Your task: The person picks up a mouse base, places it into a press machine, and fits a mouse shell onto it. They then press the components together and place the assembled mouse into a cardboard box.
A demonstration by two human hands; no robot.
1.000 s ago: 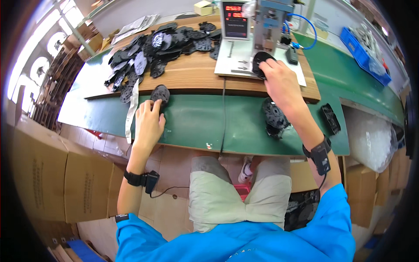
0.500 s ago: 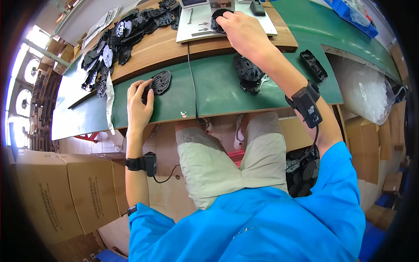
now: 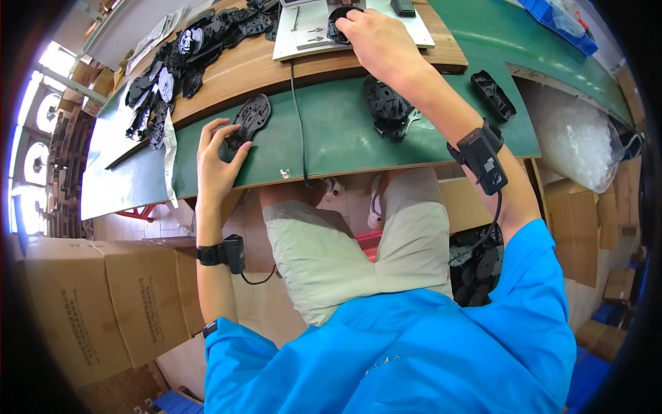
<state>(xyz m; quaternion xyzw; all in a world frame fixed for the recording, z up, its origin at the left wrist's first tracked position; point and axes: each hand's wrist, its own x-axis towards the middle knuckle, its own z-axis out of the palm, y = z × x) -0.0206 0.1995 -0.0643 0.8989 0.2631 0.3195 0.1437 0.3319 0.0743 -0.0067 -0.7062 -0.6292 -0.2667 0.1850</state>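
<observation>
My left hand (image 3: pixel 218 159) is at the bench's front left, thumb and fingers spread around the near end of a flat black plastic shell (image 3: pixel 252 116). The fingertips are at the shell's edge and do not close on it. My right hand (image 3: pixel 381 43) reaches to the white plate (image 3: pixel 303 47) of a bench device. Its fingers close on the edge of a rounded black plastic part (image 3: pixel 338 26) lying on that plate; the fingertips are partly hidden. Between my arms, nearer the right one, a black housing (image 3: pixel 387 107) rests on the green bench.
A heap of black parts (image 3: pixel 200 52) covers the wooden board (image 3: pixel 276 77) at left. A cable (image 3: pixel 298 117) crosses the green bench. An open black case (image 3: pixel 492 95) lies at right, a blue tray (image 3: pixel 562 27) farther back. Cartons (image 3: pixel 103 303) stand at lower left.
My left thumb and fingers have spread apart at the black shell, which now lies slightly higher and turned more upright. My right hand stays at the part on the plate. The whole view has shifted slightly.
</observation>
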